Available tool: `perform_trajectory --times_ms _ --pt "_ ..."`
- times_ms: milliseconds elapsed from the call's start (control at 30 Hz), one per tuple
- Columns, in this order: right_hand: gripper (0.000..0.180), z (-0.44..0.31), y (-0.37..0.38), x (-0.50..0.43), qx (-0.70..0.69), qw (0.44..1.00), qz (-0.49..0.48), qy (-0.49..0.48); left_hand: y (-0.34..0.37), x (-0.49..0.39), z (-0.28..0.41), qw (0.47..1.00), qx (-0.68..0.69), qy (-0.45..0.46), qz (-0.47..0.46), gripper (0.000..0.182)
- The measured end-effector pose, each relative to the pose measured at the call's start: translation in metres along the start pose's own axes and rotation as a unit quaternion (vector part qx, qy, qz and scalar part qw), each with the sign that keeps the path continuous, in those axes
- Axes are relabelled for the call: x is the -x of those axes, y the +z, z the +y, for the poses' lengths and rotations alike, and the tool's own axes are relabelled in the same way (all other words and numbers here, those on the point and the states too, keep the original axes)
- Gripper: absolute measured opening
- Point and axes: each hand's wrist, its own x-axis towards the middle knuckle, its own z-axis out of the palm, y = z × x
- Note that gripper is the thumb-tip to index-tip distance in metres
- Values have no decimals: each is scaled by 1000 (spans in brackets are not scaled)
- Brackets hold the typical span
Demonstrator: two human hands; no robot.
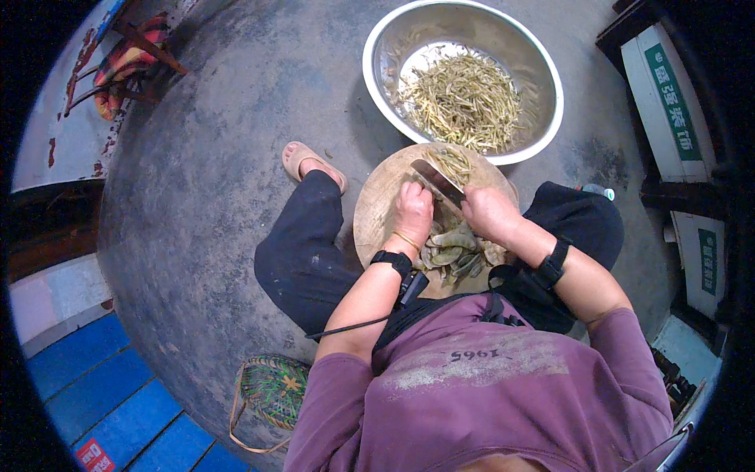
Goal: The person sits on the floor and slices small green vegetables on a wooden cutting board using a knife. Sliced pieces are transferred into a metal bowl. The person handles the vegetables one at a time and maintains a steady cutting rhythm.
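Note:
A round wooden chopping board (376, 206) lies between my knees. My right hand (491, 213) grips the handle of a cleaver (438, 182), its dark blade angled up and left across the board. Close to the blade's left side, my left hand (413, 209) rests on the board with its fingers curled. Whatever is under those fingers is hidden. Cut yellow-green strips (451, 165) lie beyond the blade. Nearer my body, a pile of flat greenish pods (454, 248) sits partly between my forearms.
Beyond the board stands a wide stainless steel basin (389, 74) holding many cut strips (472, 100). A woven basket (274, 386) with a handle is on the concrete floor behind my left side. A plastic bottle (598, 191) lies beside my right knee. White boxes (663, 106) line the right.

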Motion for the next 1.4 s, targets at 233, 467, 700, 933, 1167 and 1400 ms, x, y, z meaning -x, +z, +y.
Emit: perform_trajectory --times_ms 233,467,700,933,1167,1400 --pt "19 -4 6 -2 40 999 -18 15 -3 -1 2 1000 12 -6 -4 12" --pt "18 -22 20 -46 44 999 -10 -13 -1 -3 1 999 26 -19 21 6" --pt "18 11 23 -25 41 998 34 -17 -1 -3 2 999 17 -28 26 7" --pt "17 10 13 -8 84 996 3 -31 3 0 2 999 4 -40 2 11" --pt "16 9 9 -30 47 999 13 -17 8 1 1 999 25 -31 28 10" --pt "20 17 0 0 71 996 13 -47 6 2 0 999 5 -21 32 10"
